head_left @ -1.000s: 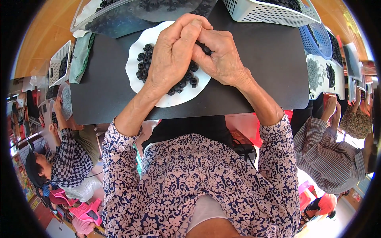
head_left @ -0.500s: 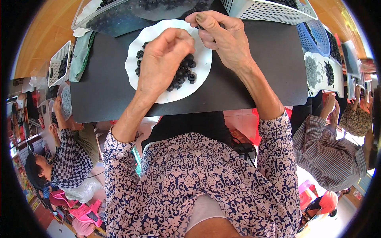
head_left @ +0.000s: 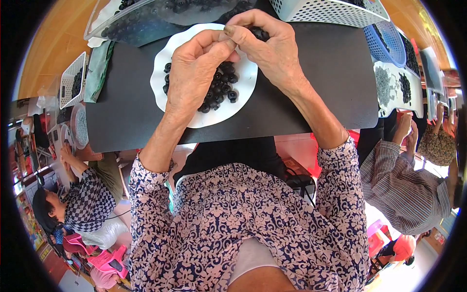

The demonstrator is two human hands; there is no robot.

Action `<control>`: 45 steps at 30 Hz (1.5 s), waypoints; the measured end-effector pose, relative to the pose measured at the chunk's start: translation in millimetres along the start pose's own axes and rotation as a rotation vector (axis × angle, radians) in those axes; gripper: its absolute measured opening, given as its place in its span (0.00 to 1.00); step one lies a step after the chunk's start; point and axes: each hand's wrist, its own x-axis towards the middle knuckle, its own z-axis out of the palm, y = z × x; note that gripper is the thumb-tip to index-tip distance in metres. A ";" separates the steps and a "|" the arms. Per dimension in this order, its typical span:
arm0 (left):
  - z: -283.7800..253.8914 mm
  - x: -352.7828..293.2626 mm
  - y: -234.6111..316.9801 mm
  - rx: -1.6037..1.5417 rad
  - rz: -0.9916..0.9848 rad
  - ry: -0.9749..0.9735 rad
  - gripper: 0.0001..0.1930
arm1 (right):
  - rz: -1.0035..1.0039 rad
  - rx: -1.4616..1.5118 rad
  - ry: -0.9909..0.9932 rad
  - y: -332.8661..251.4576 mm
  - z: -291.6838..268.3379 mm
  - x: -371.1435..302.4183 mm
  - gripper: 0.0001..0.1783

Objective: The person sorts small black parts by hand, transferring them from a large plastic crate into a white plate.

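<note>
A white plate [head_left: 243,100] with a wavy rim lies in front of me on the dark tabletop. Small black round parts [head_left: 221,90], glossy and some with a ring-like top, are heaped on it. Over the plate's left side, my left hand [head_left: 192,65] is closed in a pinch; whatever its fingertips hold is hidden. My right hand [head_left: 272,51], over the far right rim, has its thumb and fingertips touching the left hand's. Several black round parts [head_left: 259,33] show in the curl of its fingers.
A clear bin [head_left: 146,29] of black parts stands at the far edge, beside a white perforated basket [head_left: 331,14]. Further right are a blue basket [head_left: 386,46] and a white tray [head_left: 389,87]. A green-grey packet [head_left: 98,73] lies left. Co-workers sit on both sides.
My hands have come together, the right moving slightly left and the left rising slightly, so their fingertips now meet. More black parts show in my right hand. The plate has shifted slightly left.
</note>
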 end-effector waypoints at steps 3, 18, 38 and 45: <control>-0.9 0.2 -3.1 -0.125 -0.077 -0.034 0.10 | 0.041 -0.069 0.019 -2.0 -0.2 -0.2 0.08; -25.6 -3.1 -0.8 -0.396 -0.148 -0.114 0.12 | -0.103 -0.138 -0.245 -6.3 -4.8 2.5 0.13; -27.7 -6.0 4.2 -0.027 -0.107 -0.064 0.17 | -0.343 -0.327 -0.234 -0.2 -2.9 -0.1 0.14; -5.4 19.8 1.1 0.115 0.146 -0.027 0.29 | -0.438 -0.318 -0.191 -0.6 4.0 -2.8 0.12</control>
